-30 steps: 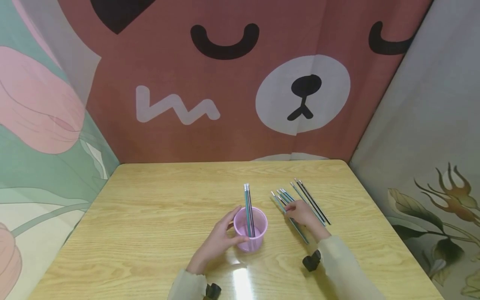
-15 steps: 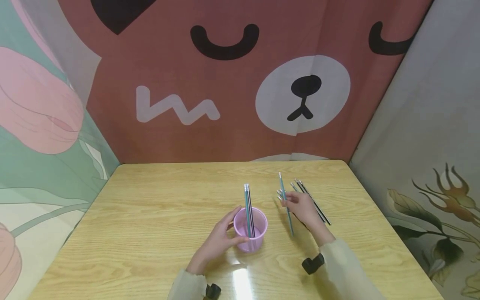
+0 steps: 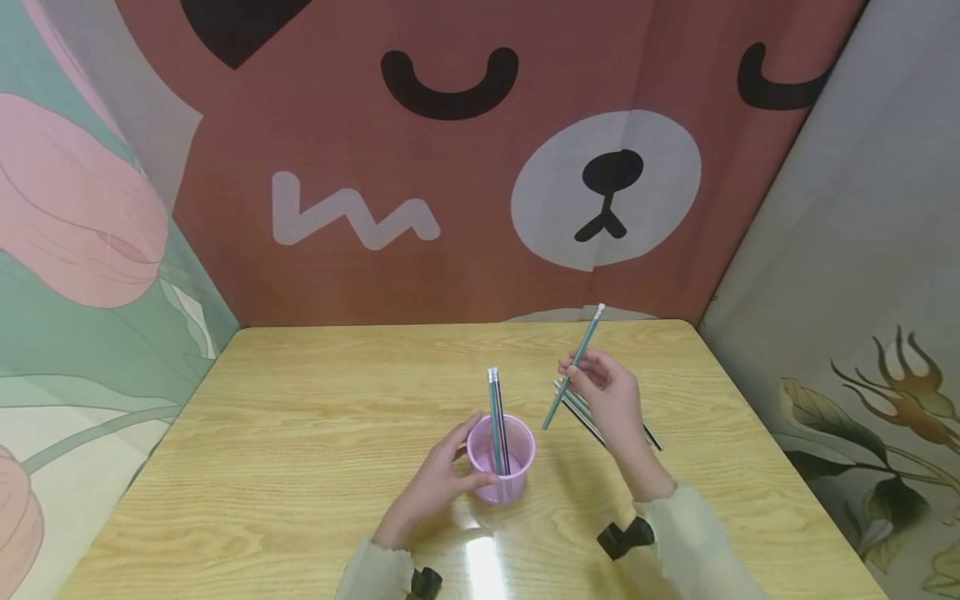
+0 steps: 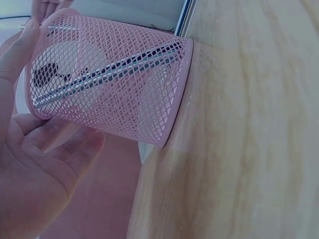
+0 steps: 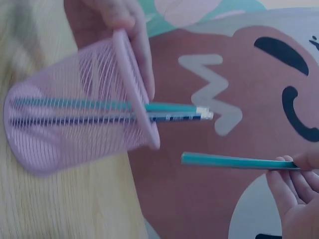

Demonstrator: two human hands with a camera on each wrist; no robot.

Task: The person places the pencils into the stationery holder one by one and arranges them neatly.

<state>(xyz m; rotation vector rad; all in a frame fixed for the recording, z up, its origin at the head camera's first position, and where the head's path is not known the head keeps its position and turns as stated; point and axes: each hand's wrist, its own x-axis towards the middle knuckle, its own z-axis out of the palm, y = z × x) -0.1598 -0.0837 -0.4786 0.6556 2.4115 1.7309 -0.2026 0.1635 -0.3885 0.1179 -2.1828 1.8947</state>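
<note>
The wooden table (image 3: 300, 417) lay beneath everything. The left hand (image 3: 444, 477) curled round the rim of the upright cup (image 3: 501, 493), so it was the nearer hand; the right hand (image 3: 613, 404) stood apart, to the cup's right, pinching a teal pencil (image 3: 587, 337). That pencil tilted, eraser up and away, its long axis slanting down leftward, lower end toward the cup but not touching. Two pencils (image 3: 493, 417) leaned inside the cup; loose pencils (image 3: 585, 422) lay by the right hand.
</note>
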